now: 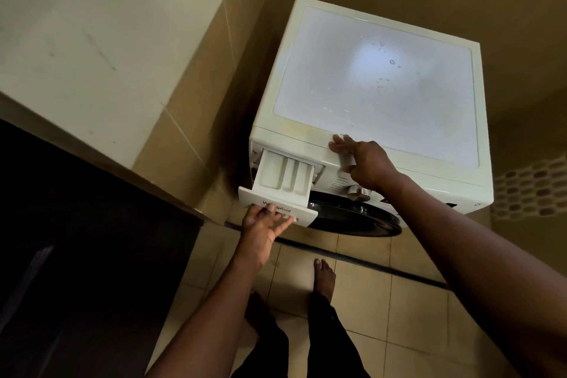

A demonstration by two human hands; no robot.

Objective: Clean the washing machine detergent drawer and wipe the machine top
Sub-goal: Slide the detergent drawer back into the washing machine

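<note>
From the head camera we judge the job barely begun. The drawer (285, 176) is pulled well out but not removed, and the machine top (377, 95) shows droplets and haze, unwiped. Our left hand (264, 224) grasps the drawer's front panel from below, while our right hand (359, 159) presses flat on the top's front edge. The drawer's three compartments look empty, with any residue too faint to judge.

dim warm light | glare on machine top (371, 61) | edges bowed | left side black
</note>
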